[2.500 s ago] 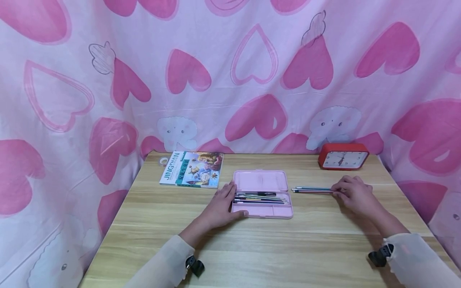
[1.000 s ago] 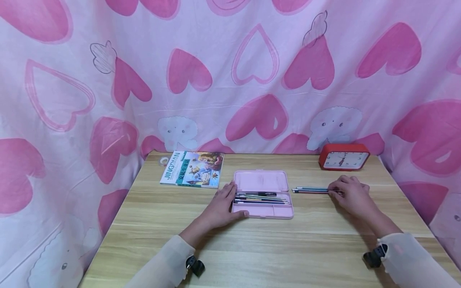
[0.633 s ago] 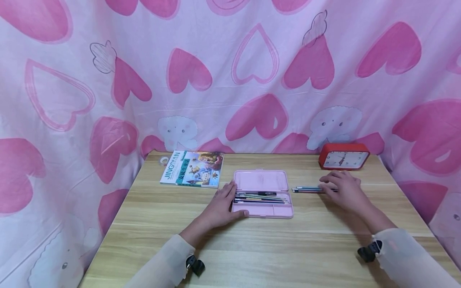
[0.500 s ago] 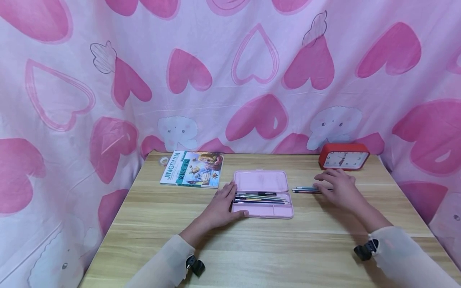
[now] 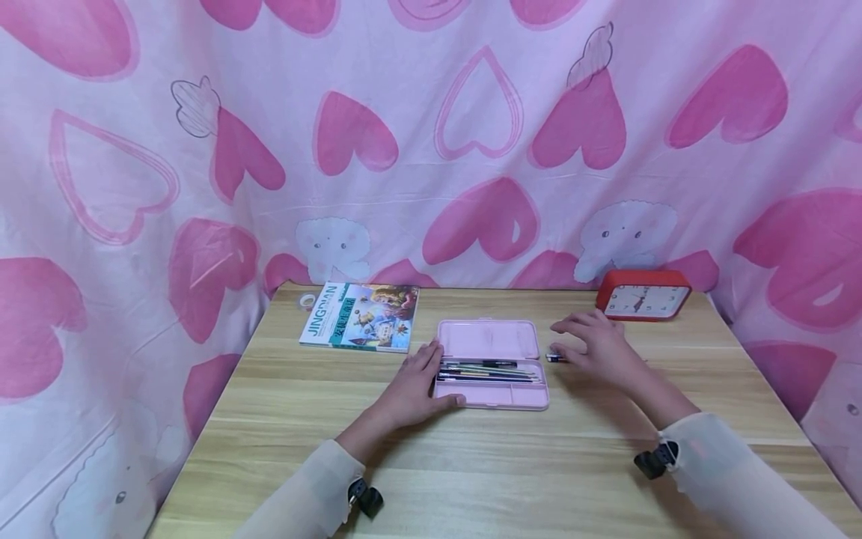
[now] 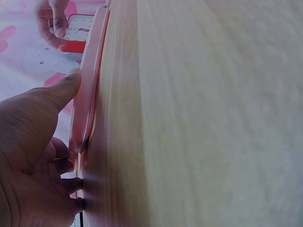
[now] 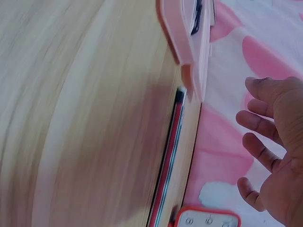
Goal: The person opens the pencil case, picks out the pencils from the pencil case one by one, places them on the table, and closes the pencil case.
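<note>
An open pink pencil case (image 5: 488, 340) lies mid-table, several pencils (image 5: 491, 373) and a dark pen (image 5: 501, 363) in its back compartment. My left hand (image 5: 414, 385) rests against its left end, fingers along the side and thumb at the front edge. To the right of the case, my right hand (image 5: 595, 348) hovers over loose pencils (image 7: 171, 151), fingers spread and bent a little, holding nothing. A red-and-black striped pencil and a blue-toned one beside it show in the right wrist view. From the head, only their left ends stick out past the hand.
At the back right stands a red clock (image 5: 644, 296). A picture book (image 5: 364, 317) lies at the back left, with a roll of clear tape (image 5: 307, 302) at its corner. Behind the wooden table (image 5: 458, 471) hangs a pink heart-patterned curtain (image 5: 411, 209).
My right hand first pinches the loose pencils near their right ends, then lets go and slides left above them towards the case. The pencils, case and left hand stay put.
</note>
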The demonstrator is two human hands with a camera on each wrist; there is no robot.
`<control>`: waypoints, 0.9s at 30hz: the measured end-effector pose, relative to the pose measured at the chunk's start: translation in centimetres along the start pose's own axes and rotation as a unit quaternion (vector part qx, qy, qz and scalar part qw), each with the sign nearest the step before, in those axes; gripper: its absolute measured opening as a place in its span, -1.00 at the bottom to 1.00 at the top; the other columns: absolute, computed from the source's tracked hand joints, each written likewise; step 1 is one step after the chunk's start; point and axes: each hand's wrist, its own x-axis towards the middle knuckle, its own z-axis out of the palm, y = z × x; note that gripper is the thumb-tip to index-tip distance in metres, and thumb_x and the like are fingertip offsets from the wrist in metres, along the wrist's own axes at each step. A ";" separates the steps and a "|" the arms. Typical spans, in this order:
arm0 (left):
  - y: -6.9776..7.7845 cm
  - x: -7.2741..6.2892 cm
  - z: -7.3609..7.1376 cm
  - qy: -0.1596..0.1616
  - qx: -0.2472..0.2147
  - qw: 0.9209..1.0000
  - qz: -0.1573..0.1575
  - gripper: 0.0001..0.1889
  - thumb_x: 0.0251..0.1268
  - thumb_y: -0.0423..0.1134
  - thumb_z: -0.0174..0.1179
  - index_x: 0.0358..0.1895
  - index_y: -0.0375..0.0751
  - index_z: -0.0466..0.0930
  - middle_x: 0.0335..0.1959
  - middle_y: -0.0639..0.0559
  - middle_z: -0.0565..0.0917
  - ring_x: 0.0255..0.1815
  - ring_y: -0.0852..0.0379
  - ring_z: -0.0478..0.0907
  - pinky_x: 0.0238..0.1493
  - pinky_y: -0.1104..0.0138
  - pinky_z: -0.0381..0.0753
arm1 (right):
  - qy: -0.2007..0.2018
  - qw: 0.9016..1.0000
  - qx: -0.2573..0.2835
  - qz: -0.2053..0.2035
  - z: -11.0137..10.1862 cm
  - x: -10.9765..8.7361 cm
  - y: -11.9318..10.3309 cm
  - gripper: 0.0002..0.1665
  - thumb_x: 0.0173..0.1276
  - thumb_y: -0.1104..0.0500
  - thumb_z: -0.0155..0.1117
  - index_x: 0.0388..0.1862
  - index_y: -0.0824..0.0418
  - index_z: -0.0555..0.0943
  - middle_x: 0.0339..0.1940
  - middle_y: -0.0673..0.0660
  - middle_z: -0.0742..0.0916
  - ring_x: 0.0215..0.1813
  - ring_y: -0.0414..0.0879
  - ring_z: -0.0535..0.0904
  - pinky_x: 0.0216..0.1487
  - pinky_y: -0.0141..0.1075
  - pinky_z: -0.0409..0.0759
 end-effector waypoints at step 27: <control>0.1 -0.1 -0.2 0.005 -0.010 1.000 0.005 0.21 0.38 0.48 0.34 0.85 -0.09 -0.03 0.90 -0.02 -0.04 0.92 -0.17 -0.15 0.90 -0.14 -0.08 | -0.077 0.994 0.001 -0.073 4.0 1.3 -4.6 -0.65 0.44 0.04 0.63 0.18 -0.04 0.86 0.07 -0.07 0.80 0.21 -0.01 0.51 0.23 0.20 0.37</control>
